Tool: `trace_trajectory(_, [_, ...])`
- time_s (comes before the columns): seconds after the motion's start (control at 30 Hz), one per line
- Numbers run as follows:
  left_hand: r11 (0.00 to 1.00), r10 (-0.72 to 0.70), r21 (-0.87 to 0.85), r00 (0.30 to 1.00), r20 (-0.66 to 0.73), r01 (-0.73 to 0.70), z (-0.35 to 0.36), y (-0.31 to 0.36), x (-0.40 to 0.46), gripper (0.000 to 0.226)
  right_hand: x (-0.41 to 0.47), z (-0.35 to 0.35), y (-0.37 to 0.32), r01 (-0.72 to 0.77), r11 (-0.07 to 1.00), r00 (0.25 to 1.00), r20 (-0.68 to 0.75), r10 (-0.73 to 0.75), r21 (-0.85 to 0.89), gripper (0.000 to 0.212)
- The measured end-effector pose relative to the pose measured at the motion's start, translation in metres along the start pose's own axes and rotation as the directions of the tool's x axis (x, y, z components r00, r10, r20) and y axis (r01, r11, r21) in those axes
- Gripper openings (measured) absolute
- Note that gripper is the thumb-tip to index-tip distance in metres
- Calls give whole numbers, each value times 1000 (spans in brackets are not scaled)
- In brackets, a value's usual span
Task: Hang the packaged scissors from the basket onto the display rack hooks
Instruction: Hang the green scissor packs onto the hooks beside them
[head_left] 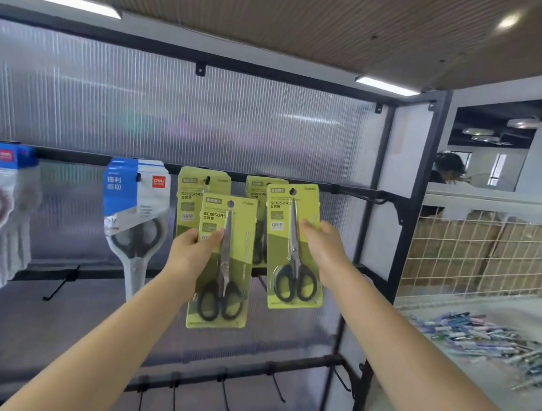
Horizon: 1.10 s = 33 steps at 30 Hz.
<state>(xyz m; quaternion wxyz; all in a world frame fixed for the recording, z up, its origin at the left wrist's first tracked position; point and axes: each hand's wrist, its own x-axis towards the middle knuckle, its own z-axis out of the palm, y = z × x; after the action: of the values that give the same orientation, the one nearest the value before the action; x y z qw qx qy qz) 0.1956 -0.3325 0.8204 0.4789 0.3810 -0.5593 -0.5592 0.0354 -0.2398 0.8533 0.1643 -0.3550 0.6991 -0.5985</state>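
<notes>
Ribbed translucent plastic sheeting backs the black metal display rack (374,197), under a slatted wooden ceiling; the left hand (194,249) pinches a green carded scissors pack (223,262) by its left edge, thumb across the front, and holds it below the rail, not yet on a hook; the right hand (322,249) holds a second green scissors pack (293,245) by its right edge, fingers curled behind, its hang hole up at the rail; whether that hole is already over a hook I cannot tell. Two similar green packs (191,202) hang behind; blue and white blister packs (136,209) hang further left. The risk, I judge, is the small punched hole missing the thin wire hook, so the stiff glossy card slips and falls; the basket is not visible.
</notes>
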Motion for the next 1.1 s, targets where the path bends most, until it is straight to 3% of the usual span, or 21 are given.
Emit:
trace_trajectory(0.23, [1000,3,21,1000,23,-3,2,0,2,4,19,13,3,-39,999,999,19,39,-7,51])
trace_trajectory(0.47, [999,32,11,998,47,-32,-1,1,10,8,44,36,9,1,999,1000,-2,-1,-53,40])
trace_trajectory(0.87, [990,109,81,990,87,-117,-4,-4,24,10,82,48,14,77,962,997,14,-76,-263,45])
trace_trajectory(1.0, [991,105,70,988,115,-114,2,-6,26,12,90,39,20,69,956,998,11,-68,-284,27])
trace_trajectory(1.1, [993,93,57,983,161,-103,10,-10,23,8,87,21,16,149,954,986,-39,-164,-262,8])
